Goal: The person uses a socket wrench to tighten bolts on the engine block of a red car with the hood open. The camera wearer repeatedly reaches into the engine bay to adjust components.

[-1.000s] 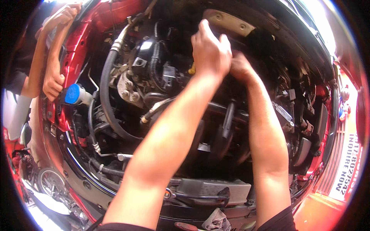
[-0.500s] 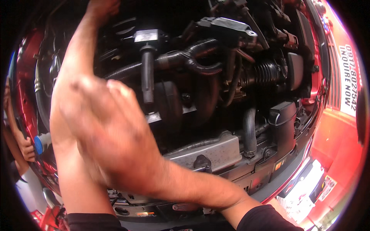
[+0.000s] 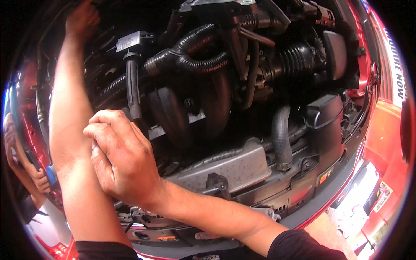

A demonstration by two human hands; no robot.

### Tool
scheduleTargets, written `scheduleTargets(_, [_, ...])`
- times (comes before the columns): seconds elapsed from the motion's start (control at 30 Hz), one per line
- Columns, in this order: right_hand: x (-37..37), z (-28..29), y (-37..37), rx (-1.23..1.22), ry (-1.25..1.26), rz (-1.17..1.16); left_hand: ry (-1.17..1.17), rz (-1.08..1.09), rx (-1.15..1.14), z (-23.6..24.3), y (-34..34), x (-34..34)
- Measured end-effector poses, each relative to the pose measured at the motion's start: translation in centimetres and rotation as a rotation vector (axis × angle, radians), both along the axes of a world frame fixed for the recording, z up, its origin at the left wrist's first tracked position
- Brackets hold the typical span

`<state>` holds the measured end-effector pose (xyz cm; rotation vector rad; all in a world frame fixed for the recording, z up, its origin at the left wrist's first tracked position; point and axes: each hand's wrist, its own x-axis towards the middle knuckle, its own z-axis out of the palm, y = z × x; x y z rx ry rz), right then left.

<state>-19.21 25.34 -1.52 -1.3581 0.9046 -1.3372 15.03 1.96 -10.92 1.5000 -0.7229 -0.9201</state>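
The engine (image 3: 216, 104) lies in the open bay before you, filling the middle of the view and running on toward the upper edge. Your left hand (image 3: 82, 19) reaches into the dark upper-left part of the bay; shadow and blur hide its fingertips, so whether it grips anything cannot be told. Your right hand (image 3: 125, 156) is near the left forearm (image 3: 71, 130), overlapping its edge in the view, with the fingers curled in toward the thumb; whether it touches the forearm, or pinches some small object, cannot be told. Between your hands and the engine's centre is a black stem-shaped part (image 3: 133, 89) with a block-like head bearing a pale plate. To its right, a black corrugated hose (image 3: 199, 37) forks into two branches, above the curved black intake runners (image 3: 167, 110). Farther right, a ribbed air duct (image 3: 297, 60) leads toward a smooth grey cover (image 3: 336, 56). Nearer to you lie a long grey metal cover (image 3: 234, 167), a thick bent hose (image 3: 282, 138) just beyond its right end, and a tall black box (image 3: 325, 117). At the left rim, a blue cap (image 3: 51, 174) shows beside your forearm, and another person's hand (image 3: 41, 180) appears just left of the cap. At the right rim, a white printed banner (image 3: 395, 65) stands beyond the red bodywork (image 3: 366, 69).
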Motion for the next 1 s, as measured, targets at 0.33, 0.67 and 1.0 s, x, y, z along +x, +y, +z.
scheduleTargets(0.33, [-0.2, -0.5, 0.3, 0.079, -0.037, -0.027, -0.694, 0.394, 0.191, 3.7, 1.1, -9.9])
scheduleTargets(0.67, [0.1, -0.2, 0.0, 0.101, -0.078, -0.048, 0.119, -0.025, 0.02, -1.3, -1.4, 3.5])
scheduleTargets(1.0, [0.2, -0.2, 0.1, 0.133, -0.126, -0.037, -1.768, 0.084, 0.685, 0.7, 0.9, -3.1])
